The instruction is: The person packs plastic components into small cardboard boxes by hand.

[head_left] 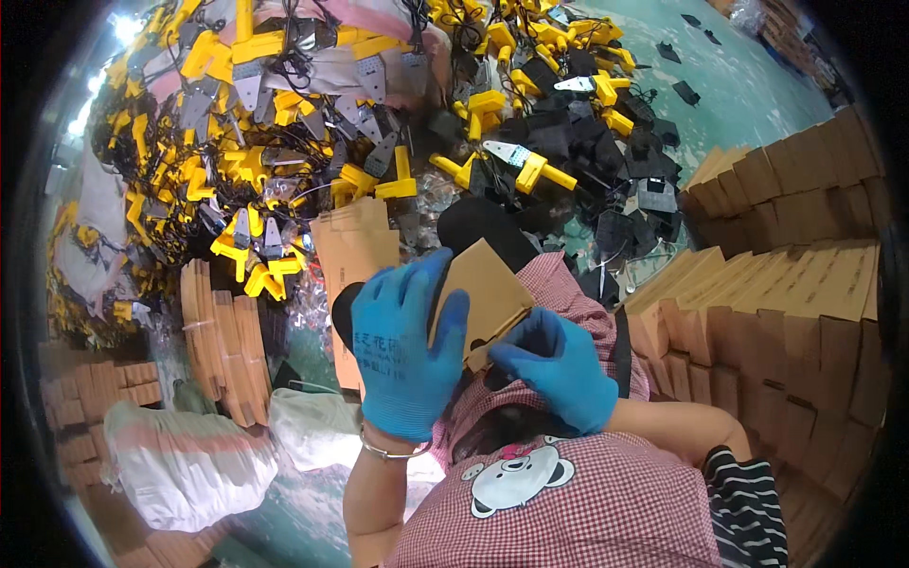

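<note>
A small brown cardboard box (485, 289) is held tilted above my lap. My left hand (402, 346), in a blue work glove, grips the box along its left side, thumb on the near face and fingers behind the edge. At the box's near end, my right hand (565, 369), gloved in blue too, pinches the end flap (480, 354) between thumb and fingers. A dark gap shows beside that flap; the inside of the box is hidden. Below my hands lies my red checked apron (568, 502) with a white bear patch.
Yellow-handled tools (241, 161) with metal plates and black cords are heaped ahead and left. Black stands or cases (559, 142) lie beyond my knees. Boxes (795, 284) are stacked at right, flat cardboard (222, 341) stands at left, near a white woven sack (189, 473).
</note>
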`<state>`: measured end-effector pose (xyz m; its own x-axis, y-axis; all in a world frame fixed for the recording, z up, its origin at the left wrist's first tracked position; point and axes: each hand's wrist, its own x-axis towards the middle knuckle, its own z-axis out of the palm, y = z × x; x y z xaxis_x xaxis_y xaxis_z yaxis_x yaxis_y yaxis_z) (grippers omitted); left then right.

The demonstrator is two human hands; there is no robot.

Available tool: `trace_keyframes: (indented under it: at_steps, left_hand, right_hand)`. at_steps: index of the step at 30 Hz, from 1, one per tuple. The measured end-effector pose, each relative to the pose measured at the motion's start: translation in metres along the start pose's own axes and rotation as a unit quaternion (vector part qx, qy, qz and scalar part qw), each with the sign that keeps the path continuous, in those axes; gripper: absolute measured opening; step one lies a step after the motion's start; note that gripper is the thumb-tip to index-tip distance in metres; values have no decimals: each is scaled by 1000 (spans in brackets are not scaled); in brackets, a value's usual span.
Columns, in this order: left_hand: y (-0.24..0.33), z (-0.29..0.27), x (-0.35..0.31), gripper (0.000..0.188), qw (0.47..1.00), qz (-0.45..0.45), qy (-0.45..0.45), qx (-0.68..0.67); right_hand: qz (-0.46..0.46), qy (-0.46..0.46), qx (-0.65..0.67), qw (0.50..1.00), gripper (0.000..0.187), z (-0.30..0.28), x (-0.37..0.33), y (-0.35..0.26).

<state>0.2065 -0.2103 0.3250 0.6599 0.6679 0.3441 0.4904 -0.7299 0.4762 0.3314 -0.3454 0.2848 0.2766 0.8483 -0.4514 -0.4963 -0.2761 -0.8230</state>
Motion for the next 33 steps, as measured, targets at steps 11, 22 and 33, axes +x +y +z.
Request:
trace_keyframes:
  at_steps: [11,22,33]
  left_hand:
    - [-7,-46,-4,82,981,69,-145,110]
    - [-11,-85,4,26,986,-43,-16,-159]
    - [-16,-19,-30,70,869,-279,78,-401]
  right_hand:
    - [-341,9,-357,870,42,-16,22,-47]
    - [-504,-82,-397,763,45,5,68,-87]
    - [-531,-48,-489,691,47,-2,57,-73]
